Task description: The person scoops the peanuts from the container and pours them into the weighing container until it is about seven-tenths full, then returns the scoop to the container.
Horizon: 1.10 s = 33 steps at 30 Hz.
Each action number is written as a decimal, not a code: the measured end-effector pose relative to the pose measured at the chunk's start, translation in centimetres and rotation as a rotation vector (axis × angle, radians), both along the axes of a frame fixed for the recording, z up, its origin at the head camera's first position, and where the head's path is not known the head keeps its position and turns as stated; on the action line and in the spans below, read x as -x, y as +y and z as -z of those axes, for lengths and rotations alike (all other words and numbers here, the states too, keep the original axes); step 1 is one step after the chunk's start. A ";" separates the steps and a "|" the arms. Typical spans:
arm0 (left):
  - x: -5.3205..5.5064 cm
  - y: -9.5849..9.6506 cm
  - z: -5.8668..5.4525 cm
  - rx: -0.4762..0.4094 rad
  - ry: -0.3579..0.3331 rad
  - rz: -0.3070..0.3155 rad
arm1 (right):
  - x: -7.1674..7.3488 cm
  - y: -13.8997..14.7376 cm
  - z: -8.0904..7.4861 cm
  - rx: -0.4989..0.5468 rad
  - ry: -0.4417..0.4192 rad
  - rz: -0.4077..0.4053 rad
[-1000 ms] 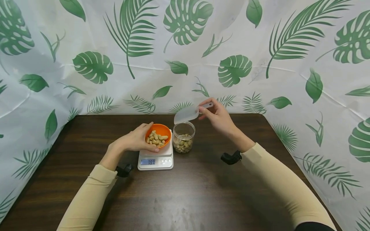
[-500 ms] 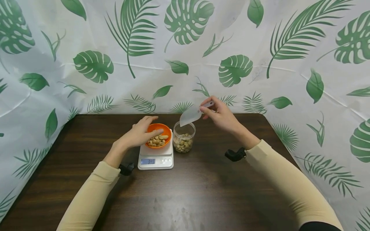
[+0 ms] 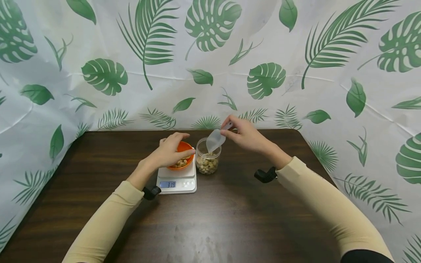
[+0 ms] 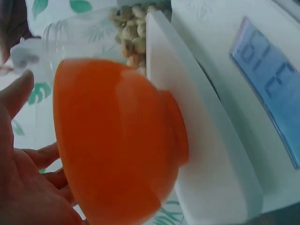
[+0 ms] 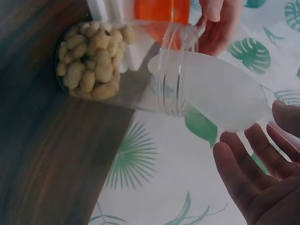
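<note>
My right hand [image 3: 246, 136] pinches the handle of a translucent white scoop [image 3: 215, 140]. The scoop's blade tilts down into the mouth of a clear jar [image 5: 145, 96], above the peanuts [image 5: 96, 63] at its bottom. An orange bowl [image 4: 110, 136] with peanuts [image 3: 182, 162] inside stands on the white kitchen scale [image 3: 188, 185], just left of the jar. Over the bowl is my left hand [image 3: 168, 152], thumb and fingers spread across its rim and holding nothing; it hides part of the bowl. The scale's display [image 3: 167, 184] reads about 31.9.
Scale and jar stand side by side toward the back of a dark wooden table [image 3: 210, 226]. Behind the table hangs a white cloth [image 3: 223, 95] printed with green leaves. Each wrist wears a black camera mount [image 3: 265, 175].
My left hand has let go of the bowl's side and moved right over its top. The scoop has come down into the jar's mouth. The scale reading has fallen.
</note>
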<state>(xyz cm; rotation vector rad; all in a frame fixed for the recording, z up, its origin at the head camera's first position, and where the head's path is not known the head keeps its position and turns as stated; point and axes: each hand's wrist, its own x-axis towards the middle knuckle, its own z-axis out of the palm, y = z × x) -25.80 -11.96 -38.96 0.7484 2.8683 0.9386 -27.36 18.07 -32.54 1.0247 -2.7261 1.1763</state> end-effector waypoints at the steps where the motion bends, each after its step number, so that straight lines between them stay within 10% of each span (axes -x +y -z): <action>1: 0.0 0.3 0.0 0.010 -0.002 0.002 | 0.0 -0.2 -0.1 -0.021 0.017 -0.006; 33: 1.0 4.7 0.7 0.044 -0.019 0.074 | 0.0 -4.0 -0.2 -0.447 0.016 -0.232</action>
